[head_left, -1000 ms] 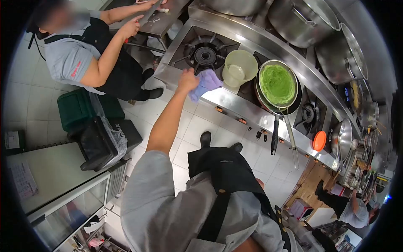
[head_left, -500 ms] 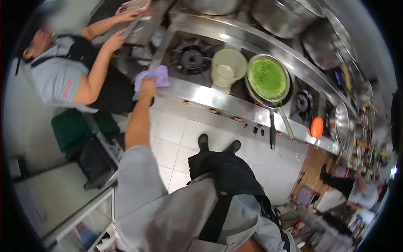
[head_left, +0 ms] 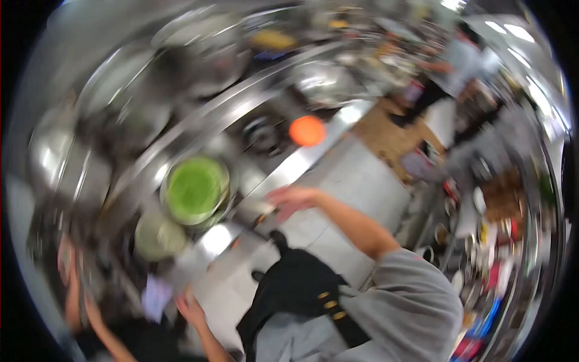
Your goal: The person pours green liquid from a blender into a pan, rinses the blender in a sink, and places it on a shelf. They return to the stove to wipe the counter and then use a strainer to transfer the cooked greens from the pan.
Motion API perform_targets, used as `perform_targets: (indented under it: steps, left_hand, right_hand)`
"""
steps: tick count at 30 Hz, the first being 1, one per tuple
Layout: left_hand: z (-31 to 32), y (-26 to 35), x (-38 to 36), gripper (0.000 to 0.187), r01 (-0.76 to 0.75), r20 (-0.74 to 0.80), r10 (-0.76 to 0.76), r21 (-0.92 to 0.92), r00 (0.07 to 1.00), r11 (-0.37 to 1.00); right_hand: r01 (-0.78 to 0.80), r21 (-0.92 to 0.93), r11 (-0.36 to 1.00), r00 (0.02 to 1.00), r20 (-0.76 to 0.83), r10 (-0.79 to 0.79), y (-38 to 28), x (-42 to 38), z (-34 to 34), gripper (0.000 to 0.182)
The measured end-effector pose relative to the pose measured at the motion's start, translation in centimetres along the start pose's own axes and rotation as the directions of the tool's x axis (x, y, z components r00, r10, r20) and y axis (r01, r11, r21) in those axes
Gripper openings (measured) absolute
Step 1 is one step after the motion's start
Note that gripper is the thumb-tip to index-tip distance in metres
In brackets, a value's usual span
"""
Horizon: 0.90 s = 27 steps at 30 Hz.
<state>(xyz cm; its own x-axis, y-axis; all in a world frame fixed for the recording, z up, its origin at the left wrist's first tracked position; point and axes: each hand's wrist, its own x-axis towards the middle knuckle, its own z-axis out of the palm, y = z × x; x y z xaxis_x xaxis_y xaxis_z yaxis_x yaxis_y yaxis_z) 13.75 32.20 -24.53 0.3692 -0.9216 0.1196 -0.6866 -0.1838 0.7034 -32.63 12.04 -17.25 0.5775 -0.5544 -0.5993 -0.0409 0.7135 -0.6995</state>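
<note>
Hanging empty, our spread left hand point(head_left: 192, 309) neighbours the cloth point(head_left: 157, 297), seemingly placed within reach. Our right hand point(head_left: 292, 201), loosely open near the pan point(head_left: 218, 211), looks empty.

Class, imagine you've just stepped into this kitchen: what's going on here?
Someone in a black apron is at a stove. Their right hand is out near its front edge, by the green food; blur hides whether it touches a handle. Their left hand is beside a purple cloth, seemingly not holding it. A pale tub stands next to the green food. Another person's arms show at lower left.
</note>
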Motion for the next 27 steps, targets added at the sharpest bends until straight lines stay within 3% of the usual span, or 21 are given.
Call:
perform_targets:
  steps: [1,2,3,5,6,7,8,9,10,11,12,13,14,16,17,22,23,24,25,26,27]
  left_hand:
    - [4.1,-4.8,-2.2,0.028,-0.236,-0.025,0.236,-0.016,0.972,0.972]
    - [7.9,-12.1,-5.8,0.033,-0.027,0.206,0.023,0.016,0.978,1.0]
    - [10.9,-12.3,-8.7,0.038,0.32,0.303,-0.182,-0.505,0.935,0.801]
    - [14.3,-10.3,-9.5,0.037,0.299,0.478,-0.14,-0.274,0.867,0.914]
    - [14.7,-9.1,-10.8,0.038,0.311,0.54,-0.192,-0.138,0.82,0.94]
    - [12.2,-2.4,-11.7,0.039,0.354,0.578,-0.292,0.007,0.762,0.935]
    - [9.7,4.5,-10.3,0.038,0.432,0.614,-0.361,0.036,0.702,0.901]
    - [9.6,6.8,-9.9,0.037,0.419,0.573,-0.342,-0.002,0.744,0.908]
    - [9.3,8.9,-9.3,0.039,0.498,0.498,-0.435,0.007,0.75,0.867]
    - [9.3,9.5,-8.3,0.037,0.765,0.509,-0.648,-0.033,0.567,0.643]
    - [10.1,7.4,-9.0,0.035,0.572,0.33,-0.519,-0.083,0.789,0.816]
    - [9.4,8.2,-7.8,0.033,0.561,0.263,-0.523,-0.09,0.811,0.823]
    - [8.9,10.6,-6.4,0.032,0.532,0.217,-0.504,-0.089,0.836,0.842]
    - [8.2,13.2,-2.7,0.032,0.324,0.049,-0.325,0.024,0.945,0.946]
    - [8.1,14.3,-0.7,0.032,0.208,-0.012,-0.208,0.095,0.978,0.973]
    - [10.5,19.9,11.9,0.043,-0.142,-0.067,0.156,0.175,0.985,0.974]
    - [12.0,19.5,14.2,0.047,-0.179,-0.058,0.201,0.268,0.978,0.947]
    - [14.0,17.1,16.4,0.05,-0.288,-0.043,0.328,0.381,0.944,0.879]
    - [15.3,18.6,18.2,0.052,-0.207,-0.013,0.232,0.409,0.973,0.889]
    - [15.9,21.1,19.8,0.054,-0.253,0.06,0.251,0.408,0.966,0.877]
    - [16.6,22.4,21.2,0.057,-0.259,0.105,0.236,0.413,0.966,0.873]
  right_hand:
    - [-0.04,-0.022,0.999,0.991,0.124,0.042,0.2,2.3,-0.7,0.056]
    - [-0.086,-0.038,0.996,0.988,0.129,0.09,-1.4,2.2,0.6,0.046]
    - [-0.085,-0.024,0.996,0.99,0.114,0.087,-1.5,2.5,-0.4,0.042]
    - [-0.129,-0.026,0.991,0.973,0.192,0.131,-1.2,6.0,-0.6,0.034]
    - [-0.123,0.018,0.992,0.975,0.187,0.117,-0.4,7.3,-1.2,0.023]
    - [-0.136,0.045,0.99,0.982,0.135,0.129,-0.1,7.2,-0.1,0.021]
    - [-0.121,0.068,0.99,0.992,0.05,0.118,0.0,6.4,0.7,0.02]
    - [-0.191,0.141,0.971,0.98,0.09,0.18,0.2,6.9,0.7,0.021]
    - [-0.18,0.169,0.969,0.972,0.183,0.149,0.9,8.0,0.3,0.016]
    - [-0.164,0.16,0.973,0.985,0.071,0.155,2.4,9.5,-0.1,0.054]
    - [-0.102,0.19,0.976,0.993,0.082,0.088,2.0,8.9,0.5,0.07]
    - [-0.096,0.199,0.975,0.994,0.071,0.083,1.7,9.0,1.4,0.05]
    - [-0.099,0.177,0.979,0.992,0.095,0.083,1.2,7.9,1.6,0.043]
    - [-0.072,0.145,0.987,0.993,0.107,0.056,-0.1,6.7,2.1,0.028]
    - [-0.06,0.149,0.987,0.995,0.089,0.047,-0.9,5.8,2.4,0.012]
    - [-0.061,0.233,0.97,0.998,-0.002,0.064,-1.4,2.6,3.2,0.025]
    - [-0.117,0.337,0.934,0.992,-0.013,0.128,-0.5,2.6,3.4,0.025]
    - [0.028,0.282,0.959,0.992,0.109,-0.061,2.2,4.3,3.3,0.021]
    - [0.193,0.27,0.943,0.938,0.232,-0.258,4.6,6.1,2.9,0.018]
    - [0.337,0.303,0.891,0.838,0.336,-0.431,7.0,7.8,2.5,0.015]
    - [0.167,0.343,0.924,0.974,0.087,-0.209,3.4,4.5,4.4,0.018]
